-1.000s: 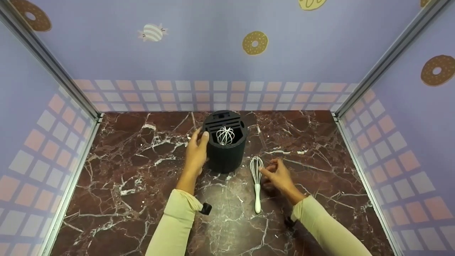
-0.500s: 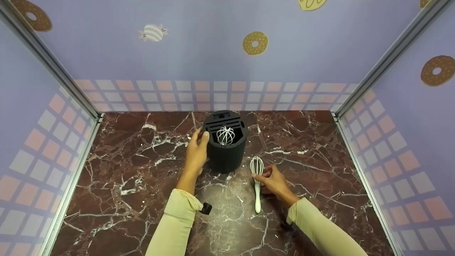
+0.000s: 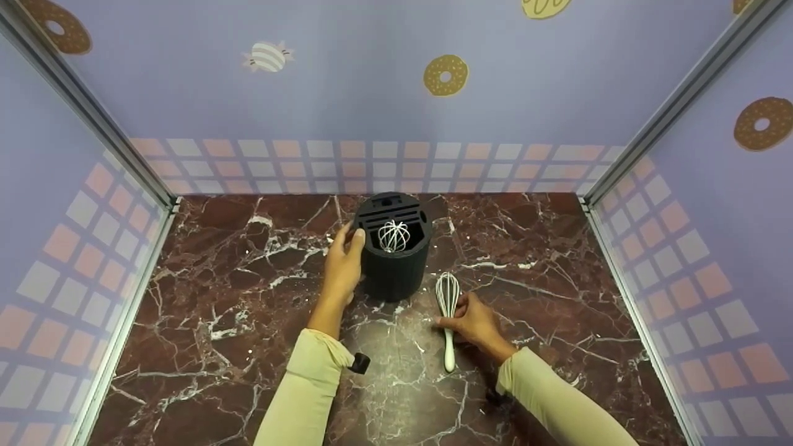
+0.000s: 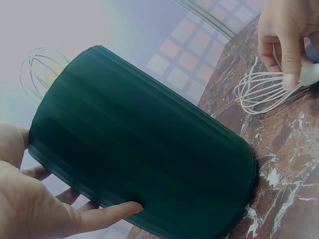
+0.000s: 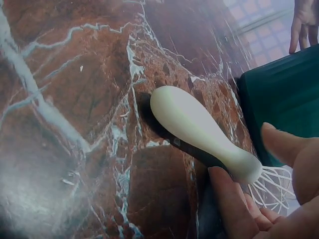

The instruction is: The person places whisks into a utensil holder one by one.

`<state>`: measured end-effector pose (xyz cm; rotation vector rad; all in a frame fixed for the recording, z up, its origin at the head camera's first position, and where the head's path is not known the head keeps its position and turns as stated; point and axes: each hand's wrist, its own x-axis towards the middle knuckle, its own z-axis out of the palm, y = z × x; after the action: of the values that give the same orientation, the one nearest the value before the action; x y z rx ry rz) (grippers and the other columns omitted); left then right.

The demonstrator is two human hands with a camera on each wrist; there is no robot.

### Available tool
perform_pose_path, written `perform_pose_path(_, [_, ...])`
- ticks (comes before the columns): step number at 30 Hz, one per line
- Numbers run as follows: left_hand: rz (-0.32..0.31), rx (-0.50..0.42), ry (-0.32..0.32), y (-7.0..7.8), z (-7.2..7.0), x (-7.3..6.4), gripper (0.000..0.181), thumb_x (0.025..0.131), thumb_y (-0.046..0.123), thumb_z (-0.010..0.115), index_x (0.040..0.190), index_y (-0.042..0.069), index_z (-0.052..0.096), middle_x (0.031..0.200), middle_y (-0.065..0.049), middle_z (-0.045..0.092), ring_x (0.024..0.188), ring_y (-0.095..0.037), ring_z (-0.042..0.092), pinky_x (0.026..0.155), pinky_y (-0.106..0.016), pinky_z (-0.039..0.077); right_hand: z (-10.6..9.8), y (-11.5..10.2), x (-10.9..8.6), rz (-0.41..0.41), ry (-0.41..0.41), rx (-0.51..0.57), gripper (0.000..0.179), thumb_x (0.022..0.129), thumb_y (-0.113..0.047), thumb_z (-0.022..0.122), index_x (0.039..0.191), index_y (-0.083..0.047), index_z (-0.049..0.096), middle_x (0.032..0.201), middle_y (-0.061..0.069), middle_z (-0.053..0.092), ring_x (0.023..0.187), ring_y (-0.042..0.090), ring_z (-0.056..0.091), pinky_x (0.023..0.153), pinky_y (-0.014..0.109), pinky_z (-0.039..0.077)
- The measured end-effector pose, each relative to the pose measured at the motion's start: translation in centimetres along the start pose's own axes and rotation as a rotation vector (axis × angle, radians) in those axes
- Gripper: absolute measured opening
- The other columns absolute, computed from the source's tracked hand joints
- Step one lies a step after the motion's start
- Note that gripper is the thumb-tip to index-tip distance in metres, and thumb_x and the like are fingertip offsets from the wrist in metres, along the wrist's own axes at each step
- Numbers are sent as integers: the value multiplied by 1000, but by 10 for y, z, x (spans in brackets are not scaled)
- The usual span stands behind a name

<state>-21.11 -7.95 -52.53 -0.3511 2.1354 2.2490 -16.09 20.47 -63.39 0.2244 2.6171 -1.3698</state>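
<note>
- The right hand (image 3: 478,323) has slid down the lying whisk (image 3: 449,354), from its wires to the top of its handle. The left hand (image 3: 342,269) and the black holder (image 3: 394,279) have stayed put.
- The step now looks like getting a grip on the lying whisk; the next move calls for closing thumb and fingers on it.
- The right hand is partly open around the handle, not squeezing yet. The left hand holds the holder's side, thumb and fingers spread wide.
- The lying whisk is on the tabletop (image 3: 248,371), right of the holder and nearer the person. The holder is near the back edge.
- Count: two whisks, one lying, one standing whisk (image 3: 394,238) in the holder; one holder; two hands.
</note>
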Motion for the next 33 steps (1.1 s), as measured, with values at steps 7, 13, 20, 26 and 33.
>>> perform_pose_path(7, [18, -2, -17, -3, -1, 1, 58, 106, 46, 52, 157, 25, 39, 154, -7, 48, 133, -34, 54, 91, -61, 56, -1, -1, 0, -25, -18, -60, 67, 66, -20, 98, 113, 0, 55, 87, 7, 72, 65, 12, 64, 55, 28, 57])
perform_pose_path(13, [18, -15, -18, -2, 0, 0, 55, 105, 46, 53, 155, 27, 42, 153, -7, 49, 131, -35, 56, 89, -61, 57, -1, -1, 0, 40, -70, 119, 60, 68, -4, 93, 113, 2, 54, 86, 10, 68, 60, 15, 67, 51, 34, 60])
perform_pose_path(20, [22, -12, -5, -3, 0, 1, 54, 106, 45, 52, 156, 26, 42, 153, -6, 49, 126, -34, 58, 87, -58, 58, -4, 0, 2, 107, -112, 272, 55, 72, 1, 89, 114, 3, 53, 88, 11, 66, 62, 18, 69, 53, 38, 61])
perform_pose_path(26, [33, -8, 1, -3, 1, 1, 53, 106, 43, 51, 156, 25, 42, 152, -7, 50, 124, -33, 59, 85, -54, 59, -7, -1, 6, 127, -131, 358, 54, 76, 4, 84, 118, 6, 50, 91, 14, 68, 65, 22, 72, 55, 41, 62])
perform_pose_path(33, [18, -7, 5, -1, 1, 0, 55, 106, 43, 51, 157, 24, 41, 152, -7, 50, 124, -34, 59, 86, -57, 58, -21, -13, 10, 118, -134, 413, 58, 80, 3, 81, 126, 4, 46, 92, 11, 65, 68, 22, 70, 53, 41, 61])
